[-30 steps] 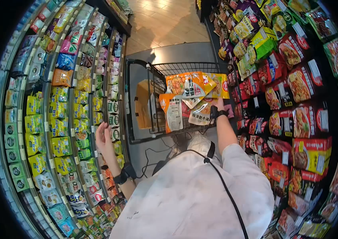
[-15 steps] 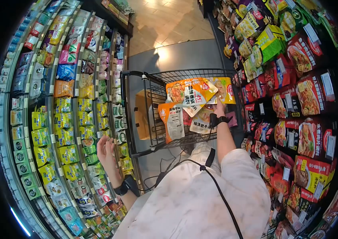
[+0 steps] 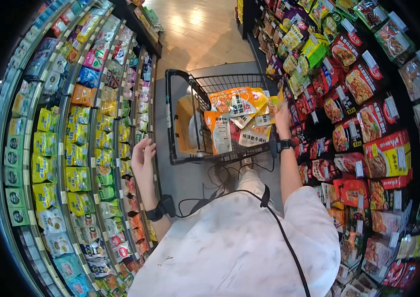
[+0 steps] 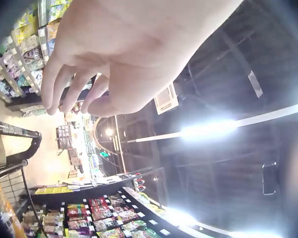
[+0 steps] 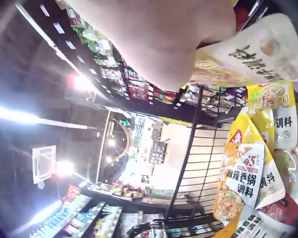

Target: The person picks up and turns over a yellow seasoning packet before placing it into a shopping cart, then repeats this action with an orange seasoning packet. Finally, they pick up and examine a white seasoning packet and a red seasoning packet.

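While the right hand grips one packet, yellow with a pale panel, the left hand holds nothing, its fingers loosely bent.

Held packet: pinched at its yellow end, raised at the right end of the cart, above other packets.

Left hand: raised beside the left shelves, apart from the cart; whether it touches their edge, cannot be told.

Cart: one, black wire, standing between two runs of shelving. Contents: several packets, orange, yellow and white, overlapping; among them one orange-and-white packet, lying nearest the cart's left part, and one marked "45". Brown box: one, seen through the wire at the left; whether in the cart or under it, cannot be told.

Left shelves: rows of small bags, many yellow and green.

Right shelves: packets, mostly red and black, with white price tags.

Worn: pale shirt; black band on the left wrist, another on the right; black cable across the shirt.
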The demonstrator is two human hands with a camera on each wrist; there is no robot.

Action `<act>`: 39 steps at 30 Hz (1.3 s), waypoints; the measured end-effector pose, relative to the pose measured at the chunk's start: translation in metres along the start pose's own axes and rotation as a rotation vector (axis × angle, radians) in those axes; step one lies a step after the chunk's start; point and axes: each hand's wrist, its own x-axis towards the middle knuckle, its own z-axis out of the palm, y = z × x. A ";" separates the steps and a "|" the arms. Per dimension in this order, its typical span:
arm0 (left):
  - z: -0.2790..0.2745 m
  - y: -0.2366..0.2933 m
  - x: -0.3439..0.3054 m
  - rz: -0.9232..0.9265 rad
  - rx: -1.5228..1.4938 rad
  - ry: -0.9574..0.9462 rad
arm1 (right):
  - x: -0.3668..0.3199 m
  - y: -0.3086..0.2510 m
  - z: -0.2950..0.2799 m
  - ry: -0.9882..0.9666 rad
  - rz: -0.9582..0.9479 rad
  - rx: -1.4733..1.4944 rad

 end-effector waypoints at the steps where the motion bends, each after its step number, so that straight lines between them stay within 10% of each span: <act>1: -0.005 0.000 -0.004 -0.013 -0.021 -0.021 | -0.015 -0.007 -0.009 0.113 -0.122 0.068; 13: 0.142 -0.007 -0.055 -0.066 -0.093 -0.828 | -0.203 -0.097 -0.173 -0.119 0.170 1.047; 22: 0.308 -0.030 -0.141 -0.110 -0.398 -1.171 | -0.277 -0.038 -0.246 0.163 0.251 0.853; 31: 0.452 -0.123 -0.296 -0.164 -0.251 -1.667 | -0.388 0.174 -0.313 0.396 0.708 0.928; 39: 0.526 -0.318 -0.419 -0.309 0.179 -1.620 | -0.483 0.317 -0.304 0.365 0.911 0.833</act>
